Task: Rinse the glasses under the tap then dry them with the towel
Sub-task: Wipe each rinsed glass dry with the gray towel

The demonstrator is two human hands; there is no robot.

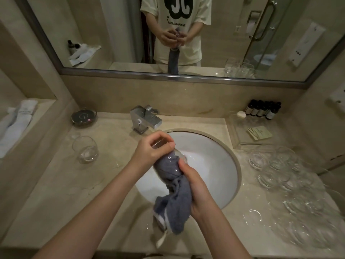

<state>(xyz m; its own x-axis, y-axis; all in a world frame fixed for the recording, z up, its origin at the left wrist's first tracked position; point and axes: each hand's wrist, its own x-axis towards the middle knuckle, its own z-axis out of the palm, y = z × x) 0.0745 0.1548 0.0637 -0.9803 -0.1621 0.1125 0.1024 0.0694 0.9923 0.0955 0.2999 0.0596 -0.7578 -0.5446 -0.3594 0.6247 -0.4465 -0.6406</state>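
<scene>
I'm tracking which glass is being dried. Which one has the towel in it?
The glass held over the sink, gripped by the left hand, with the blue towel stuffed inside; the others stand on the counter.

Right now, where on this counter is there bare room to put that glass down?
Left counter, between the lone glass and the sink, is bare. Right of the sink, the crowd of glasses fills most of the counter.

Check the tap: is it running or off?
Off, as far as shows: no stream falls from the tap into the sink.
</scene>
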